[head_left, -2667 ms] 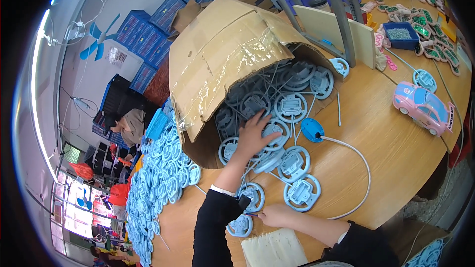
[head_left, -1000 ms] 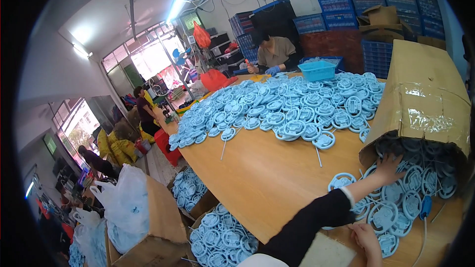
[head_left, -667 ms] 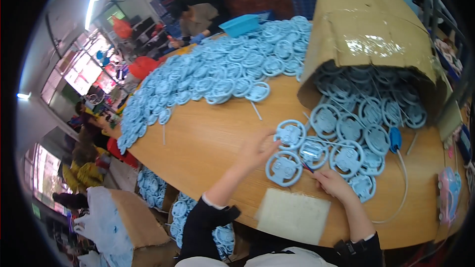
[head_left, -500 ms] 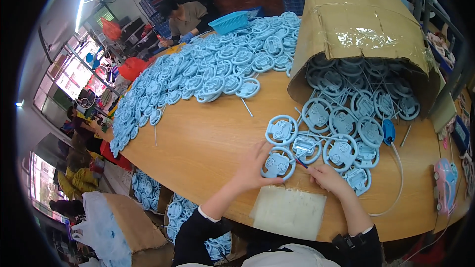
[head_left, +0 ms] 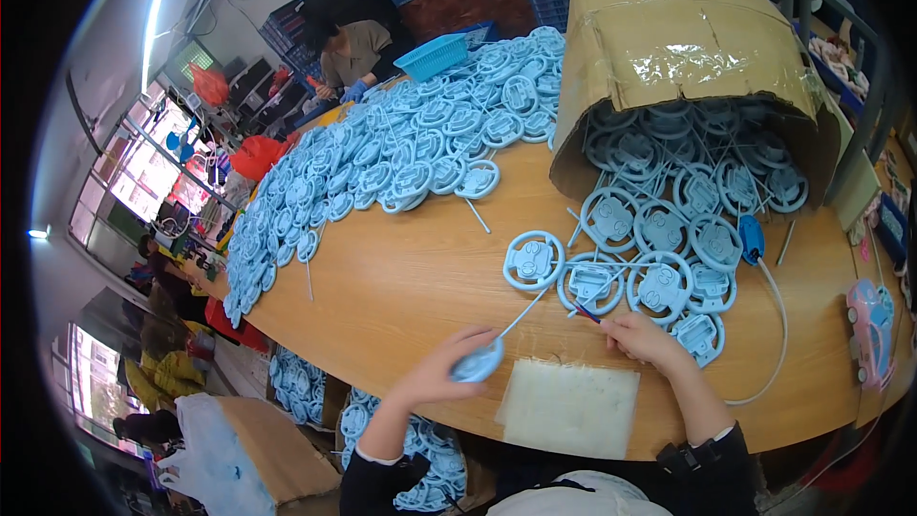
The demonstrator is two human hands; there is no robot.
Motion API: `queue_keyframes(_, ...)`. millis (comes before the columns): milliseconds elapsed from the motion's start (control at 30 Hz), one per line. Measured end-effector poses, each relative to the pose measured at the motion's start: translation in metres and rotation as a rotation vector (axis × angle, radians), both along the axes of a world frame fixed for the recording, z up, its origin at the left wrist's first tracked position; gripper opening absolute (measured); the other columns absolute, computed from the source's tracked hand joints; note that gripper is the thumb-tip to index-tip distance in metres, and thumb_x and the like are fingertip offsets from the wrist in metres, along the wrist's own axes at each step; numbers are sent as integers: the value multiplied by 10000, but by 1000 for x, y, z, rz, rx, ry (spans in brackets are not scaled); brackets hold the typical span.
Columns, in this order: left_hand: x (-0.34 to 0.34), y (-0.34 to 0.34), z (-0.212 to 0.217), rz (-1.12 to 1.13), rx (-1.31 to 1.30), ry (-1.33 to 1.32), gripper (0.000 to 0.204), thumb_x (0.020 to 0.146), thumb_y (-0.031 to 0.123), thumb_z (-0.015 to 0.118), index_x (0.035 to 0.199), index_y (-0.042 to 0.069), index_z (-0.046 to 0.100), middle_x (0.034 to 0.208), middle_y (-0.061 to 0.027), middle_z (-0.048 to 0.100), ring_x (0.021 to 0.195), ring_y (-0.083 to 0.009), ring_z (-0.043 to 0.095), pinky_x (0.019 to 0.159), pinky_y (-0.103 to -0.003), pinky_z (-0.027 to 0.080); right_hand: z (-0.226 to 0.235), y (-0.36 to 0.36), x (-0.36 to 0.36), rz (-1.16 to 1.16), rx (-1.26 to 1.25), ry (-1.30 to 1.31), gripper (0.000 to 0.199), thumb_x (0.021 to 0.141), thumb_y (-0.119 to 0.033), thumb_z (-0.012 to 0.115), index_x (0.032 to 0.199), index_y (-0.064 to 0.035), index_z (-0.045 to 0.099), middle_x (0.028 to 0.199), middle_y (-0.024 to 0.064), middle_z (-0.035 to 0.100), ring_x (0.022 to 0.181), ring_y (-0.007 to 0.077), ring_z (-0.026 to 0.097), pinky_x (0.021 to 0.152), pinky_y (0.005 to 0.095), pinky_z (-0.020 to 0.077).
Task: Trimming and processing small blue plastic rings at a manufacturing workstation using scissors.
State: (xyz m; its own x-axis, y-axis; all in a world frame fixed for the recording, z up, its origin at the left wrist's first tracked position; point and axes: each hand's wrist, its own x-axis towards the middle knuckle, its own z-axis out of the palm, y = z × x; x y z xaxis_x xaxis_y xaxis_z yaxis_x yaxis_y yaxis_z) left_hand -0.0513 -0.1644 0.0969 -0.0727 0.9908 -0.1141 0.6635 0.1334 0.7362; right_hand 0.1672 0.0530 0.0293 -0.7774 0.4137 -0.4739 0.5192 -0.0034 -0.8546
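Note:
My left hand (head_left: 432, 375) is closed on a light-blue plastic toy steering wheel (head_left: 480, 364), lifted near the table's front edge. Its thin stem points up and to the right. My right hand (head_left: 642, 338) is closed around a slim red and dark-blue tool (head_left: 588, 314), whose exact kind I cannot make out. The tool's end lies over a steering wheel with an open-backed hub (head_left: 590, 284). Beside that one, another steering wheel (head_left: 534, 261) lies flat on the wood. More steering wheels overlap just beyond my right hand.
A cardboard box (head_left: 688, 29) lies on its side, steering wheels spilling out. A large heap of them (head_left: 411, 139) covers the far left, with a blue basket (head_left: 432, 57) on top. Nearby are a pale pad (head_left: 570, 409), a corded blue device (head_left: 752, 238) and a toy car (head_left: 868, 330). A co-worker (head_left: 353, 55) sits beyond.
My left hand has picked up the steering wheel that lay beside the tool and moved it left and toward me. My right hand stays nearly in place, holding the tool.

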Motion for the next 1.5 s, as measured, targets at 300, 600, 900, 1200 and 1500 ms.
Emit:
queue_keyframes(300, -39, -26, 7, 224, 425, -1501, 675, 620, 503, 544, 1147, 95, 437, 1222, -171, 343, 1094, -412, 345, 819, -506, 369, 46, -11, 2, -50, -340, 208, 356, 847, -318, 402, 631, -48, 490, 466, -45, 358, 384, 37, 279, 364, 178, 198)
queue_keyframes(600, 28, 84, -40, -36, 80, -1731, 693, 676, 504, 440, 1203, 68, 331, 1247, -168, 320, 1100, -403, 349, 835, -515, 358, 39, -29, -5, 93, -175, 363, 345, 859, -297, 386, 707, -19, 524, 455, -57, 309, 379, 35, 252, 355, 192, 191)
queue_keyframes(900, 47, 154, -45, 109, 169, -1873, 516, 745, 429, 381, 1119, 76, 426, 1120, -126, 458, 1053, -306, 424, 879, -478, 335, 22, -12, -8, -260, -312, 318, 392, 860, -326, 386, 662, -7, 499, 439, -40, 317, 362, 43, 254, 344, 200, 194)
queue_keyframes(1200, 45, 161, -65, 314, 125, -1740, 477, 763, 409, 394, 1115, 88, 422, 1135, -144, 440, 1038, -324, 433, 859, -508, 346, 26, -4, -6, -260, -467, 267, 378, 859, -316, 384, 671, -2, 479, 429, -37, 297, 345, 44, 237, 324, 203, 169)
queue_keyframes(1500, 51, 161, -69, 275, 121, -1568, 424, 845, 302, 361, 1177, 39, 361, 1125, -103, 464, 1030, -213, 454, 880, -345, 359, 23, -4, -5, -265, -497, 313, 360, 855, -313, 393, 655, -24, 469, 444, -58, 278, 350, 30, 216, 315, 192, 144)
